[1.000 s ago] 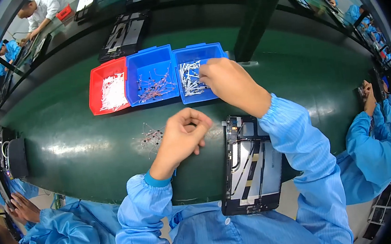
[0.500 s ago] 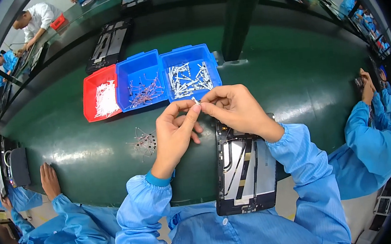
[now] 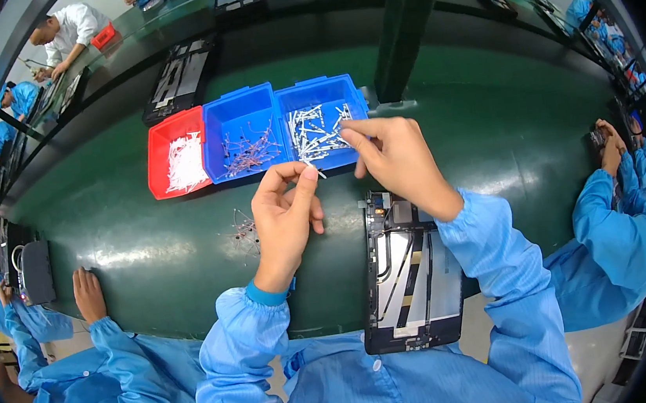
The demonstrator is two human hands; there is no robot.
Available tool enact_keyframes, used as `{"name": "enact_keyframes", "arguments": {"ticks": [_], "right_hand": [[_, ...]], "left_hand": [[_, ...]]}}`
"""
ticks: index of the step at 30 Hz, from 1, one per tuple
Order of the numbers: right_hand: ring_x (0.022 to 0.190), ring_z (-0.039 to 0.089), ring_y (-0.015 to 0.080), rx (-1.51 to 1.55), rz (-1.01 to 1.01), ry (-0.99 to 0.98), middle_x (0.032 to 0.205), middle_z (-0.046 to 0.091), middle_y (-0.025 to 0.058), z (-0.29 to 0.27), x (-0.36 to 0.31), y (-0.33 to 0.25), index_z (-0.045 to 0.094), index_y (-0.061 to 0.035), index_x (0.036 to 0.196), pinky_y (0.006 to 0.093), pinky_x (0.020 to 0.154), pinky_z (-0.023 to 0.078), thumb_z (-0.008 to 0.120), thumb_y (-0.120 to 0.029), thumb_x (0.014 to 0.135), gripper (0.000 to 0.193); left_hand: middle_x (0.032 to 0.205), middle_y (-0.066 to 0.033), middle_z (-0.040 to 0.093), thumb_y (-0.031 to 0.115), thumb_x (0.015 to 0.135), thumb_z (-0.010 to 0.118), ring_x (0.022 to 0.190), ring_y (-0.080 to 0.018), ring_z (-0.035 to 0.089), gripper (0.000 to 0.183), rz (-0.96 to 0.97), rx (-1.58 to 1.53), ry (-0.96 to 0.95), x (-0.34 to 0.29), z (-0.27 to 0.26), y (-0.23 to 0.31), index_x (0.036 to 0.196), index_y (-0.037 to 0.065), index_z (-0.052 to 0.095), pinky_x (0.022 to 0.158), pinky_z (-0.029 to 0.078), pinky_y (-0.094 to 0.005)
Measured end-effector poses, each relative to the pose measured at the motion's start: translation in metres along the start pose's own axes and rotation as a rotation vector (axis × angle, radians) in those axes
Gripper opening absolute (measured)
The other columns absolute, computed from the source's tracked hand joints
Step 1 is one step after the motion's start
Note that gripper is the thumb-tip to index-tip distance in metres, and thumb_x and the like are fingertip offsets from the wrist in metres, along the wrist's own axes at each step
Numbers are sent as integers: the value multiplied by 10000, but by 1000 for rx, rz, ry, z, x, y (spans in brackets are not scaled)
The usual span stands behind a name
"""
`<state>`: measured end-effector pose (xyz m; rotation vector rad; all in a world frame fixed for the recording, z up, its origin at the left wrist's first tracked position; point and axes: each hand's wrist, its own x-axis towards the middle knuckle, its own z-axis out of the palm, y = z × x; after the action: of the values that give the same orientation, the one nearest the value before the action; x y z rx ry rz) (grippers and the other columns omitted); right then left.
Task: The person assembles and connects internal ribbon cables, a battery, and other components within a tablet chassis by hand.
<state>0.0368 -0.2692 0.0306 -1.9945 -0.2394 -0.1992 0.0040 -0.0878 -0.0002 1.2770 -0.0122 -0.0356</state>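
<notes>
My left hand (image 3: 281, 218) is closed, thumb against forefinger, on a small white strip (image 3: 322, 174) whose end pokes out just in front of the bins. My right hand (image 3: 405, 161) reaches over the front of the right blue bin (image 3: 364, 103), which holds many short white strips with dark marks. Its thumb and forefinger are pinched together; whatever is between them is too small to make out. Below that hand an opened tablet (image 3: 400, 339) with black cables and a pale inside lies at the table's near edge. Part of its upper right is covered by my right arm.
Left of that bin stand a blue bin (image 3: 238, 104) of thin reddish wired parts and a red bin (image 3: 157, 160) of white pieces. Loose wired parts (image 3: 244, 233) lie on the green table (image 3: 145, 228). Another tablet (image 3: 180, 75) lies behind. A post (image 3: 408, 35) rises beyond. Co-workers sit either side.
My hands have come apart. The right one has moved up and right to the right blue bin, while the left one stays in front of the bins with the strip.
</notes>
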Motion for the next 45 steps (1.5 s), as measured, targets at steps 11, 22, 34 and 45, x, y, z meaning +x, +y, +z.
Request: {"name": "enact_keyframes", "arguments": {"ticks": [11, 22, 34, 45], "right_hand": [[467, 525, 44, 779, 488, -347, 884, 702, 112, -15, -44, -25, 675, 31, 1051, 168, 353, 306, 684, -182, 945, 238], [541, 532, 8, 567, 361, -253, 836, 694, 64, -10, -49, -8, 681, 49, 1026, 169, 465, 388, 698, -113, 921, 193], [602, 520, 54, 190, -269, -136, 903, 656, 80, -3, -52, -5, 705, -9, 938, 215, 504, 403, 738, -36, 843, 105], [520, 496, 18, 616, 246, -2, 806, 683, 76, -32, -61, 3, 636, 24, 938, 174, 460, 386, 658, -39, 921, 69]], "left_hand": [[883, -45, 594, -61, 724, 736, 571, -120, 556, 315, 1092, 968, -21, -9, -6, -2, 992, 103, 746, 475, 450, -250], [805, -51, 603, 165, 972, 639, 494, -63, 513, 208, -91, 69, -180, -13, 2, 13, 1023, -36, 635, 388, 363, -197], [691, -24, 567, 146, 960, 613, 461, -43, 420, 158, -558, -336, -323, -3, -16, 18, 906, 3, 653, 360, 265, -206], [913, -167, 680, 152, 909, 670, 762, -310, 653, 173, 543, 1404, 694, 40, -124, 36, 1005, 27, 740, 680, 504, -364]]}}
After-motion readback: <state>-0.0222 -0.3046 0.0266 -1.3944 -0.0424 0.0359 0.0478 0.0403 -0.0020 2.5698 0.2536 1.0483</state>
